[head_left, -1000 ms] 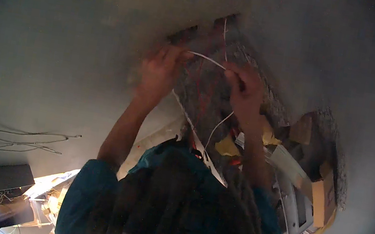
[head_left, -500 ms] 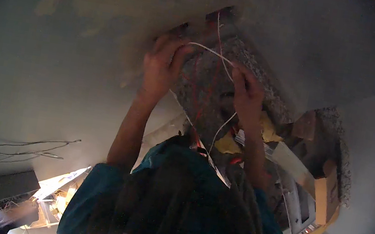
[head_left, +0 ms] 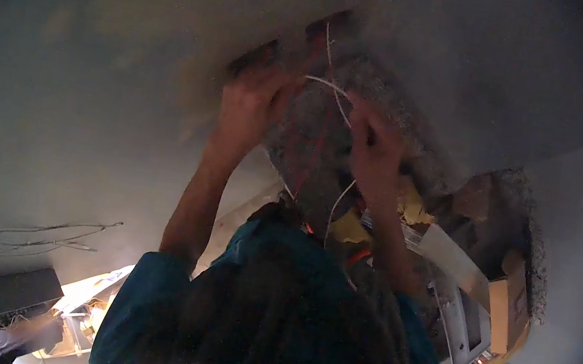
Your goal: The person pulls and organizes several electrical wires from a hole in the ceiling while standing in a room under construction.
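Clamping a white cable [head_left: 320, 80] with the left hand [head_left: 248, 107] and pinching it with the right hand [head_left: 377, 148], bowing it between them near dark wall recesses [head_left: 253, 56].

1. Two hands [head_left: 248, 108] above the speckled slab [head_left: 376, 92].
2. Two dark wall openings [head_left: 253, 58] beyond the slab.
3. One white frame [head_left: 449, 321] at the slab's right.
4. One black box [head_left: 5, 294] well left of the slab.

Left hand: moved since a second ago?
Yes, rightward. Judged against the left dark wall opening, the left hand was below and to its left a second ago; now it is almost directly below.
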The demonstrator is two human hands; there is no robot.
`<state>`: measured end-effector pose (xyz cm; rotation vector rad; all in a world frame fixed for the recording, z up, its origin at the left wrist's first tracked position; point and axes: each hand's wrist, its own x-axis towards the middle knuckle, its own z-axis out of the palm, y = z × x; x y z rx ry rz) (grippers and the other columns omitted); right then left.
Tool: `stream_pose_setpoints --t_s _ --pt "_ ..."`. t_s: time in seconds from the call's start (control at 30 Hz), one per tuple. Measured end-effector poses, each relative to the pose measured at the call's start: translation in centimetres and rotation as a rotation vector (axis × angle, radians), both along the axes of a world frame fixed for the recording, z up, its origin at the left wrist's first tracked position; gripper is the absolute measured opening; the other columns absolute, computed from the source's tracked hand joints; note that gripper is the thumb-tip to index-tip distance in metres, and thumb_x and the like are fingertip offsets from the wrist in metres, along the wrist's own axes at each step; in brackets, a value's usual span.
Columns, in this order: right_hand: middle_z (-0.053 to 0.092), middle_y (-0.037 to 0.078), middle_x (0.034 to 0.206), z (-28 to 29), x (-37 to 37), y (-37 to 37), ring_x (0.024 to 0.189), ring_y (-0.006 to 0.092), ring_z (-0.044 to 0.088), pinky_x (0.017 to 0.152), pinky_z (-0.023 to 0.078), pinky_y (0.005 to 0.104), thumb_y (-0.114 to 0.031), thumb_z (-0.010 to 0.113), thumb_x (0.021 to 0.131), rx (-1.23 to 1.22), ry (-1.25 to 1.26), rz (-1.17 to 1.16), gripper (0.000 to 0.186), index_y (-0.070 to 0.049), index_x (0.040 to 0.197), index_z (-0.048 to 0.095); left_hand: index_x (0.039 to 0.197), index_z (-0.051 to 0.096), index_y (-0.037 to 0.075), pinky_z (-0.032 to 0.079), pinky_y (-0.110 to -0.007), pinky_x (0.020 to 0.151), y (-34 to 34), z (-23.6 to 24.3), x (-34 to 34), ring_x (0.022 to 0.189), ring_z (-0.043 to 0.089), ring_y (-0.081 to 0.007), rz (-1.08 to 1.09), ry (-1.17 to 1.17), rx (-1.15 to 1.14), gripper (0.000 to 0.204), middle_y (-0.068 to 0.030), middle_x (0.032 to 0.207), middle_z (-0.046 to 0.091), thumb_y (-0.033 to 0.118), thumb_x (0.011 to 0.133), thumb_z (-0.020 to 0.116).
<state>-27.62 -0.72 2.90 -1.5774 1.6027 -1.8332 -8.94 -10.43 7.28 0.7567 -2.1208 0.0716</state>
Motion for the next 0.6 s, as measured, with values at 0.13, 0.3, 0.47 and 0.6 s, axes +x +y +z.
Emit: stream_pose_setpoints --t_s 0.13,0.3,0.47,0.6 --pt "0.073 0.010 0.100 1.4 -0.2 0.2 0.082 0.0149 0.068 0.073 0.054 0.0303 -0.016 0.065 0.096 0.236 0.028 -0.010 0.024 -0.012 0.120 0.071 0.089 0.072 0.008 0.052 -0.042 0.058 -0.2 -0.3 -2.1 0.065 0.065 -0.0282 0.085 0.123 0.135 0.006 -0.0088 0.076 0.068 0.013 0.085 0.073" --pt "0.071 0.007 0.091 -1.0 -2.1 -2.9 0.080 0.0131 0.065 0.073 0.051 0.0293 -0.010 0.067 0.094 0.153 -0.044 -0.077 0.022 -0.010 0.115 0.073 0.095 0.073 0.008 0.052 -0.040 0.058 -1.4 -1.2 -3.4 0.066 0.066 -0.0284 0.144 0.046 0.233 0.012 -0.0105 0.079 0.070 0.016 0.086 0.074" --pt "0.071 0.006 0.091 -1.9 -2.3 -5.0 0.078 0.0116 0.063 0.066 0.050 0.0290 -0.008 0.064 0.095 -0.054 0.029 -0.062 0.022 -0.011 0.116 0.072 0.103 0.071 0.003 0.052 -0.033 0.062 -2.5 -2.1 -4.0 0.068 0.066 -0.0217 0.249 0.172 0.212 0.019 -0.0126 0.084 0.069 0.015 0.088 0.074" --pt "0.071 0.005 0.093 -4.0 -3.0 -5.1 0.079 0.0086 0.061 0.066 0.049 0.0274 -0.008 0.062 0.097 0.186 -0.236 0.019 0.023 -0.009 0.118 0.070 0.107 0.070 0.003 0.052 -0.031 0.064 -2.1 -1.7 -4.5 0.072 0.066 -0.0180 0.255 0.140 0.265 0.022 -0.0126 0.088 0.070 0.014 0.089 0.073"
